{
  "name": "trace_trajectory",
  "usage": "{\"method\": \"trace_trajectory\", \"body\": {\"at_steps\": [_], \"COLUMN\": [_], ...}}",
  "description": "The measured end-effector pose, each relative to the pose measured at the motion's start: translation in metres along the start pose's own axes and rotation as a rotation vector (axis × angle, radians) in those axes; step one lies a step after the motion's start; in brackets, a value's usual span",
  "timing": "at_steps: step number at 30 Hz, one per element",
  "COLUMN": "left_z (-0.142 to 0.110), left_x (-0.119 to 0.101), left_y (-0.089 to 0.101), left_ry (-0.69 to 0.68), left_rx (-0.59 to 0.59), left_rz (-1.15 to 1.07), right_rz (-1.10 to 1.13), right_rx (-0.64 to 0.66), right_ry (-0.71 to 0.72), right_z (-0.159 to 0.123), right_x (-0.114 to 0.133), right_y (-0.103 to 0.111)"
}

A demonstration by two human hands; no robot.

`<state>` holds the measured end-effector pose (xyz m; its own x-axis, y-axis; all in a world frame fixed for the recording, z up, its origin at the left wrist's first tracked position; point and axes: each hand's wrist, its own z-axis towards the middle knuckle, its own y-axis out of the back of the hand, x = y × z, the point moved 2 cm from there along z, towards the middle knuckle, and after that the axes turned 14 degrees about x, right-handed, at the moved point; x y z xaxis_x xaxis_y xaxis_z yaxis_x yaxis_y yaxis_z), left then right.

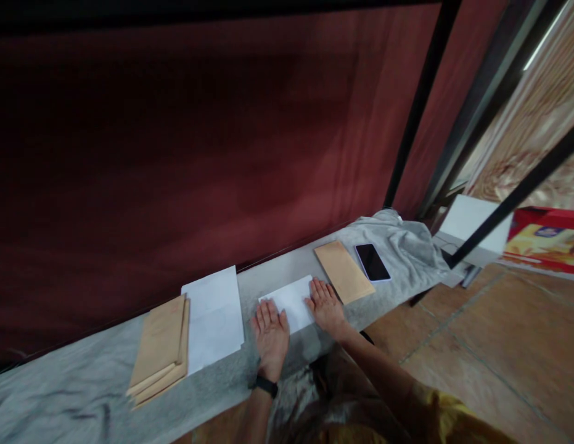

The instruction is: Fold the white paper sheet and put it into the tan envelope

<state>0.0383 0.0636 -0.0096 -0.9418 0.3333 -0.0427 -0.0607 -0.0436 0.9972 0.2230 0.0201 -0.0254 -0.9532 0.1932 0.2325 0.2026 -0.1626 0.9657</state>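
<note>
A folded white paper (292,300) lies on the grey cloth-covered table (69,388) in front of me. My left hand (270,333) lies flat with fingers stretched out on the paper's left end. My right hand (324,306) lies flat, fingers out, on its right end. Both hands press on the sheet and hold nothing. A black band sits on my left wrist.
A stack of brown envelopes (161,349) and a white sheet (215,317) lie to the left. A single brown envelope (343,271) and a black phone (372,262) lie to the right. A dark red wall runs behind the table. A red box (545,239) sits far right.
</note>
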Motion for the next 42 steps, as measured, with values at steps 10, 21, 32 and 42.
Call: {"method": "trace_trajectory", "body": {"at_steps": [10,21,32,42], "left_z": [0.006,0.01,0.017,0.007], "left_x": [-0.021,0.001,0.021,-0.037], "left_y": [-0.01,-0.01,-0.003,-0.007], "left_ry": [-0.143,-0.218,0.02,-0.184], "left_rx": [0.097,0.118,0.063,0.111], "left_rz": [-0.025,0.028,-0.041,-0.094], "right_rz": [0.049,0.066,0.017,0.008], "right_rx": [-0.039,0.084,0.004,-0.02], "right_ry": [-0.024,0.222,0.077,0.087], "right_z": [0.008,0.026,0.017,0.013], "right_x": [0.012,0.05,0.002,0.003], "right_y": [0.003,-0.005,-0.004,-0.007]}}
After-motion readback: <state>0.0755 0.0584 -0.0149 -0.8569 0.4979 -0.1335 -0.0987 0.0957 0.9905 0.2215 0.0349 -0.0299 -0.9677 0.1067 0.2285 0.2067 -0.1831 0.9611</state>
